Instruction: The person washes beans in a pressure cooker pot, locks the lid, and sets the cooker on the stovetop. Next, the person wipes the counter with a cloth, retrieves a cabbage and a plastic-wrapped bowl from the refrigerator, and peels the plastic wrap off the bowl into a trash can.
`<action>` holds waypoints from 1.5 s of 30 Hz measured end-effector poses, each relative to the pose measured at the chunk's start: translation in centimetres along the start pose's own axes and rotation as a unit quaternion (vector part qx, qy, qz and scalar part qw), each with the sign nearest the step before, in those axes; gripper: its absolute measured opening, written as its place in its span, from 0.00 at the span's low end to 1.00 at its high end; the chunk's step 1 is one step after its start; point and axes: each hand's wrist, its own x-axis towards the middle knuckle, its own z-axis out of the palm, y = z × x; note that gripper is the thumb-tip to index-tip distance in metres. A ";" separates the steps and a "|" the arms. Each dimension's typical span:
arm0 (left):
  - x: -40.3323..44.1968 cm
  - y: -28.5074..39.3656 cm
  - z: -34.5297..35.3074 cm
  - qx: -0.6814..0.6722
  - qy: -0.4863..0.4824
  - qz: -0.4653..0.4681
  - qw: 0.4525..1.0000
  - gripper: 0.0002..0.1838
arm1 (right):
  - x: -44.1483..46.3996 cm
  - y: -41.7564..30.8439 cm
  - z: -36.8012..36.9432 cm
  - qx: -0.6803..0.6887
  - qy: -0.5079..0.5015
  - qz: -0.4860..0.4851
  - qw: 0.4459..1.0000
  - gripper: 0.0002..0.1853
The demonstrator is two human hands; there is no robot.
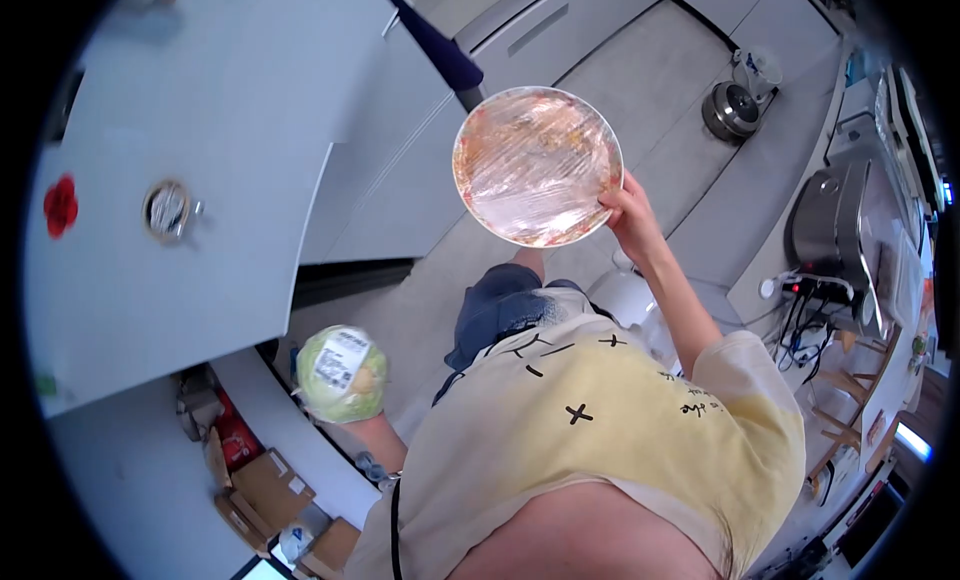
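A round plate covered in cling film (538, 167) is held up in front of me, food showing faintly beneath the wrap. My right hand (629, 212) grips its right rim, with the thumb on top. Lower down on the left, a wrapped pale green vegetable with a white label (342, 373) rests in my left hand (372, 427). Most of that hand is hidden under the vegetable; its wrist and part of the palm show. The vegetable is beside the near edge of the white table.
The white table (230, 280) at left bears a red flower-shaped item (60, 206) and a round glass container (168, 211). Cardboard boxes (270, 490) lie below it. A metal pot (731, 112) is on the floor; a steel appliance (829, 225) and cables are at right.
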 end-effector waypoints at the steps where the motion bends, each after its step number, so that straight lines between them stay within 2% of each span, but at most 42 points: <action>1: 1.1 -2.0 1.3 0.000 -0.021 -0.033 0.999 0.44 | 1.2 -0.5 -0.9 0.003 0.019 -0.005 1.000 0.26; 5: 7.7 -11.2 8.6 -0.006 -0.129 -0.164 0.978 0.45 | 5.9 -2.9 -6.2 -0.009 0.065 -0.028 0.997 0.29; 8: 12.9 -17.6 17.3 0.013 -0.249 -0.256 0.934 0.46 | 8.0 -7.0 -7.5 0.024 0.144 -0.061 0.987 0.29; 9: 14.9 -20.0 19.7 0.039 -0.221 -0.279 0.934 0.48 | 8.8 -8.6 -7.6 0.043 0.170 -0.074 0.982 0.29; 12: 20.2 -27.2 29.6 0.045 -0.329 -0.376 0.865 0.49 | 11.1 -10.9 -11.4 0.065 0.224 -0.107 0.967 0.29; 15: 23.3 -34.1 39.2 0.068 -0.390 -0.412 0.820 0.47 | 13.2 -12.9 -15.4 0.078 0.283 -0.154 0.943 0.28; 19: 23.1 -43.2 50.0 0.015 -0.383 -0.482 0.788 0.45 | 16.1 -17.3 -20.3 0.109 0.348 -0.210 0.907 0.28; 21: 22.1 -47.4 53.7 0.034 -0.353 -0.480 0.802 0.44 | 17.7 -18.3 -24.9 0.115 0.354 -0.223 0.901 0.29; 26: 20.4 -56.4 63.6 0.041 -0.302 -0.486 0.819 0.41 | 23.5 -26.2 -33.3 0.125 0.384 -0.249 0.880 0.29; 27: 20.7 -57.8 65.2 0.037 -0.289 -0.503 0.814 0.40 | 24.3 -27.4 -35.7 0.101 0.365 -0.226 0.897 0.29; 30: 21.1 -61.6 71.7 0.047 -0.285 -0.473 0.832 0.40 | 29.4 -35.0 -38.0 0.123 0.407 -0.253 0.869 0.28; 31: 21.7 -62.8 73.2 0.039 -0.303 -0.480 0.822 0.40 | 31.4 -37.2 -38.8 0.133 0.443 -0.250 0.851 0.26; 35: 23.3 -68.4 79.2 0.032 -0.261 -0.474 0.841 0.39 | 38.2 -42.8 -45.4 0.084 0.391 -0.216 0.891 0.23; 39: 26.1 -77.3 84.3 -0.037 -0.299 -0.473 0.828 0.37 | 48.0 -48.1 -50.7 0.087 0.372 -0.232 0.894 0.23; 42: 27.1 -82.5 90.1 0.053 -0.256 -0.446 0.856 0.36 | 53.8 -50.4 -55.7 0.101 0.323 -0.216 0.916 0.25; 43: 29.5 -85.8 90.4 -0.034 -0.369 -0.441 0.817 0.36 | 56.2 -50.7 -57.5 0.127 0.306 -0.228 0.916 0.26; 45: 29.1 -86.1 96.7 0.060 -0.311 -0.426 0.848 0.36 | 60.4 -53.1 -59.0 0.139 0.318 -0.229 0.909 0.27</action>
